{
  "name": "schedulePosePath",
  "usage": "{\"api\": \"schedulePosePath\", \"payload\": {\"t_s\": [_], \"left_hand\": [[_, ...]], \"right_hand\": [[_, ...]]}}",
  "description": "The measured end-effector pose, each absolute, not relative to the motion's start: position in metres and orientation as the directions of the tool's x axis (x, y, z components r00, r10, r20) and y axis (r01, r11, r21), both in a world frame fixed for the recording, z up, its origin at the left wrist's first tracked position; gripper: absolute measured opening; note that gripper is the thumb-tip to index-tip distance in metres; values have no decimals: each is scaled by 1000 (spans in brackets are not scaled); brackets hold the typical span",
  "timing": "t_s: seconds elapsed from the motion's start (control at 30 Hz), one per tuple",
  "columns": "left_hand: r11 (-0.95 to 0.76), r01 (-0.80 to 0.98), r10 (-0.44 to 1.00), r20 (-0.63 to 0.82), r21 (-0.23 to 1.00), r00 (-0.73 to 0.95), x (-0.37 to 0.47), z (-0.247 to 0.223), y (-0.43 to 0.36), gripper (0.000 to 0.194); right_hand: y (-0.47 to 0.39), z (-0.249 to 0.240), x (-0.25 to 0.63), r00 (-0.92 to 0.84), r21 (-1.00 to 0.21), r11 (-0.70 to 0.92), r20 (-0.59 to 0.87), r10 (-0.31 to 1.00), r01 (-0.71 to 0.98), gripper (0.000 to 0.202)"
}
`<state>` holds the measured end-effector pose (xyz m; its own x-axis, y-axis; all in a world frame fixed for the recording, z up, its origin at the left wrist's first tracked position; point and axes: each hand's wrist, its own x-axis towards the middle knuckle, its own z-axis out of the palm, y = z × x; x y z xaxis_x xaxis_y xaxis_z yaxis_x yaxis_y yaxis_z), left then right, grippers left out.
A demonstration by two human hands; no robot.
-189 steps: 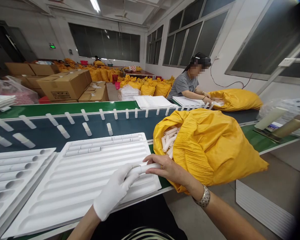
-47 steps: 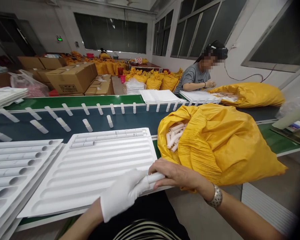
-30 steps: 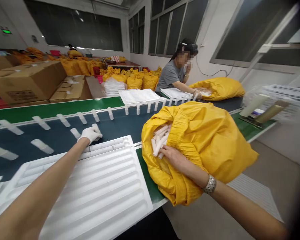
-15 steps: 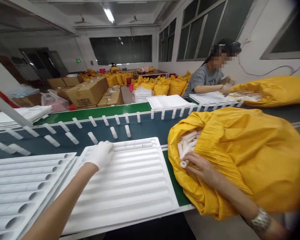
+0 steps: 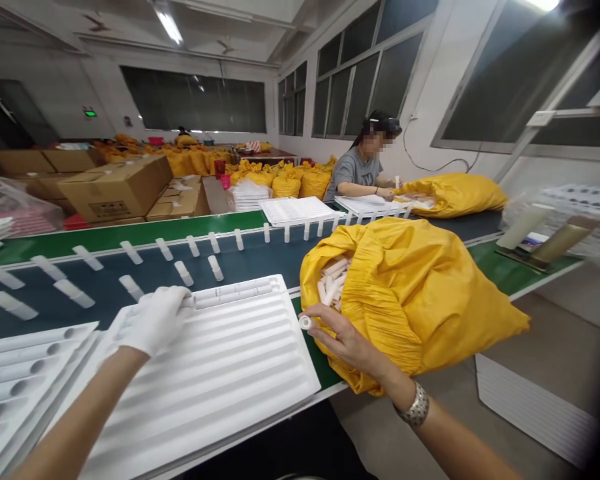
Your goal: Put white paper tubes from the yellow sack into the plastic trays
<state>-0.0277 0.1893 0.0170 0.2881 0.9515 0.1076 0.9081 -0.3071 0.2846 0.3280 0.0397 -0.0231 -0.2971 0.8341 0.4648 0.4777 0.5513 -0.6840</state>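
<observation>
My left hand [image 5: 163,320], in a white glove, has its fingers curled at the upper left part of a grooved white tray [image 5: 230,360]; what they hold, if anything, is hidden. Printed white tubes [image 5: 240,291] lie in the tray's top grooves. Bare and with a metal watch band on its wrist, my right hand [image 5: 337,337] pinches a small white tube [image 5: 305,323] just outside the mouth of a yellow sack [image 5: 405,287]. More white tubes [image 5: 334,280] fill the sack's opening.
Rows of white tubes [image 5: 130,252] lie on the dark conveyor belt [image 5: 165,287]. Stacked trays [image 5: 10,373] with tubes sit at the left. Across the belt, a person [image 5: 360,167] works beside another yellow sack [image 5: 460,193]. Cardboard boxes [image 5: 115,190] stand behind.
The view has turned to the right. My right hand has drawn a tube out from the sack's mouth, toward the tray. My left hand stays at the tray's upper edge.
</observation>
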Motion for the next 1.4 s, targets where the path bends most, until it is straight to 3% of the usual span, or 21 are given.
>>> {"api": "schedulePosePath", "payload": {"t_s": [0.1, 0.2, 0.27, 0.47, 0.63, 0.73, 0.87, 1.1, 1.3, 1.4], "left_hand": [[-319, 800, 940, 66, 509, 334, -2, 17, 133, 39], [-162, 514, 910, -73, 842, 408, 28, 12, 79, 40], [-77, 402, 884, -124, 913, 451, 41, 9, 56, 35], [-26, 350, 847, -165, 936, 505, 53, 3, 39, 34], [-164, 301, 861, -13, 939, 508, 58, -8, 33, 25], [-159, 334, 869, -29, 929, 493, 55, -11, 31, 28], [-130, 338, 840, -77, 932, 537, 51, -12, 25, 26], [-426, 301, 809, 211, 853, 549, 53, -26, 9, 26], [-273, 311, 776, 17, 911, 631, 45, -2, 7, 28], [-314, 308, 785, 63, 898, 616, 45, -3, 6, 28]], "right_hand": [[44, -24, 316, -323, -652, 577, 478, 817, 492, 28], [49, -23, 299, -334, -602, 627, 534, 777, 495, 27], [52, -22, 290, -390, -559, 681, 560, 731, 472, 24], [52, -14, 286, -571, -462, 790, 547, 612, 404, 19], [44, -7, 289, -599, -612, 661, 352, 719, 434, 31], [38, -4, 293, -611, -635, 623, 285, 738, 456, 43], [32, -2, 299, -662, -561, 685, 293, 689, 465, 27], [22, -4, 297, -594, -712, 499, 142, 792, 495, 28], [26, -2, 294, -720, -654, 630, 185, 669, 419, 35], [28, 0, 293, -718, -664, 630, 198, 667, 402, 34]]}}
